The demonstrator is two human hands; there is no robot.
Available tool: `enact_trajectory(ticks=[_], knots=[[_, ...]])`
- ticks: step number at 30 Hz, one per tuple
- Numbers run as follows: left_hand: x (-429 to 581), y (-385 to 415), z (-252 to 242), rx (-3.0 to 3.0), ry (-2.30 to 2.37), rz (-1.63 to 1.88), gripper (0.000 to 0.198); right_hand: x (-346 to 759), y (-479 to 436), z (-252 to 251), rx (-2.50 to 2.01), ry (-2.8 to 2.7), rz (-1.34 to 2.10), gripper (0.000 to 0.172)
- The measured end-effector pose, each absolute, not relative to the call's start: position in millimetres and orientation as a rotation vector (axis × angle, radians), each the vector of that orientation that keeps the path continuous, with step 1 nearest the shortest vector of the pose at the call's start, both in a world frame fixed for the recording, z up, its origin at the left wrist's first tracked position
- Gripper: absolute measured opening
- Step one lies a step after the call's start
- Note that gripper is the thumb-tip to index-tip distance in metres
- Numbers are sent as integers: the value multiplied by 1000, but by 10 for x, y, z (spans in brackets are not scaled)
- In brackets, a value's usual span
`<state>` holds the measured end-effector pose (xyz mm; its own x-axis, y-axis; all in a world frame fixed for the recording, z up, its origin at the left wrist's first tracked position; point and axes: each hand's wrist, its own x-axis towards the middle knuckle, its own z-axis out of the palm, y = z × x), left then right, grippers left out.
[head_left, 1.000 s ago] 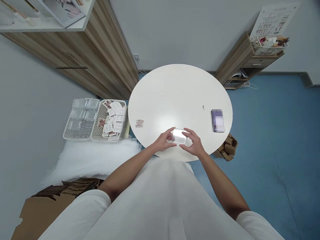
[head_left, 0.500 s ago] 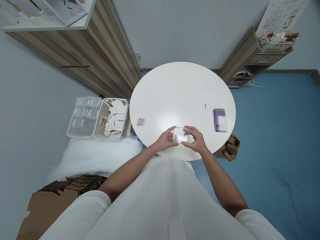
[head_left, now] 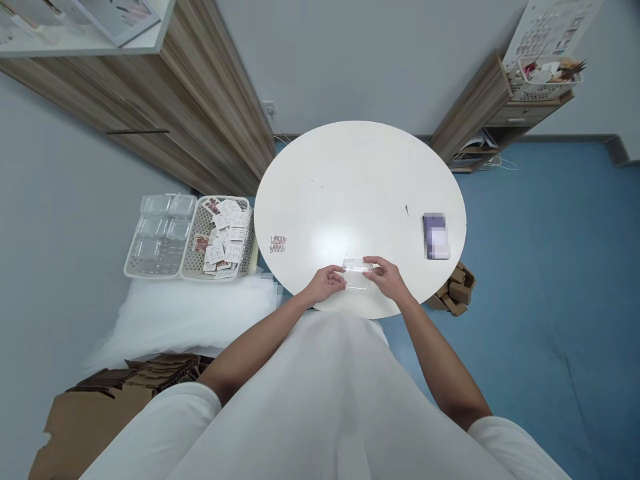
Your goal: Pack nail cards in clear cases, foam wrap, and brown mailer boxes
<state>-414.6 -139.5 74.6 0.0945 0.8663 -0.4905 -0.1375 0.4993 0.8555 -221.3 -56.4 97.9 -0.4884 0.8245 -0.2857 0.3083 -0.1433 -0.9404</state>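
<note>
Between my hands, over the near edge of the white oval table, is a small clear plastic box. My left hand grips its left side, fingers curled and thumb at the lower corner. On the opposite side, my right hand pinches the box near its upper right corner. A seam or raised lid edge seems to cross the box; whether the lid is fully closed I cannot tell. To the left on the table lies a small sheet of reddish-brown pieces, apart from both hands.
A dark blurred booklet-like item lies at the table's right. Left of the table stand a basket of printed cards and a basket of clear boxes, beside white sheeting. Cardboard is lower left; a carton sits right.
The view has shifted slightly. The clear box has tilted or opened in my hands and looks different in outline; both hands still hold it.
</note>
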Motion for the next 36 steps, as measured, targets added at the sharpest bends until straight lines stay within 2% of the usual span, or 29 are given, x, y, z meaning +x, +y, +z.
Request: enact_trajectory(ticks=[8,19,25,29,36], knots=[[-4115,-1435,654,797,1280,837,31,-2293,-609,851,-1545,-1523,1603,40],[-4106,-1438,620,750,1312,906,29,-2358,-576,810,-1448,-1278,1857,40],[-4046,-1392,507,670,1373,943,28,-2221,-733,711,-1531,-1403,1750,52],[-3985,-1350,425,627,1427,912,28,-2164,-861,622,-1593,-1510,1695,53],[-3879,-1276,293,658,1674,854,46,-2185,-888,381,-1581,-1720,1649,65]])
